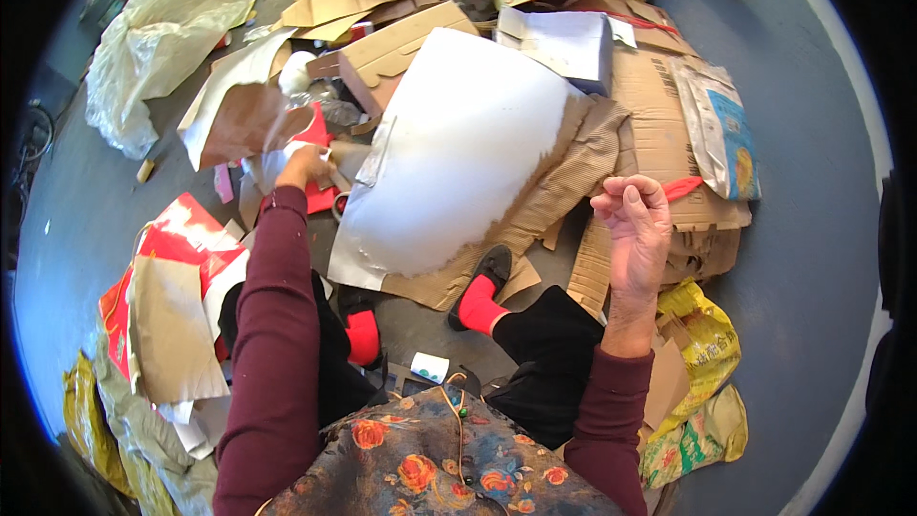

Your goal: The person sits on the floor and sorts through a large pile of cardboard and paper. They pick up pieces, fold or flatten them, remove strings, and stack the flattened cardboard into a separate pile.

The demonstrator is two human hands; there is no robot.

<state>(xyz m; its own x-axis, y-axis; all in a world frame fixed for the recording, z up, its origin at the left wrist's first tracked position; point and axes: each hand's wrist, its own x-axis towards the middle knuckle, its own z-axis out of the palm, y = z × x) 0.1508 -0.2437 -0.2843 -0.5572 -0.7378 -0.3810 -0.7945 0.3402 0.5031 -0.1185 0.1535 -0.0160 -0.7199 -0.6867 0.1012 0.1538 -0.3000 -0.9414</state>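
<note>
My left hand [308, 166] reaches out to the left over a heap of paper scraps, its fingers curled beside pale paper. Blur hides whether it grips any of it. Just beyond it is a curved, blurred paperboard sheet [247, 118], white and brown, with red paper [313, 130] close by. My right hand [634, 229] is raised at the right, fingers curled in against the thumb, with nothing visible in them. Before me lies a large white-faced corrugated cardboard sheet [458, 150], its brown fluting bared along the torn right and lower edge. One shoe [494, 265] is at that edge.
Flattened cardboard [645, 129] is stacked at right under a printed sack [727, 136]. A white-and-blue box [562, 46] lies at the back. Clear plastic sheeting [172, 36] sits far left. Red and tan paperboard [172, 322] is piled at left; yellow bags [698, 351] lie at right.
</note>
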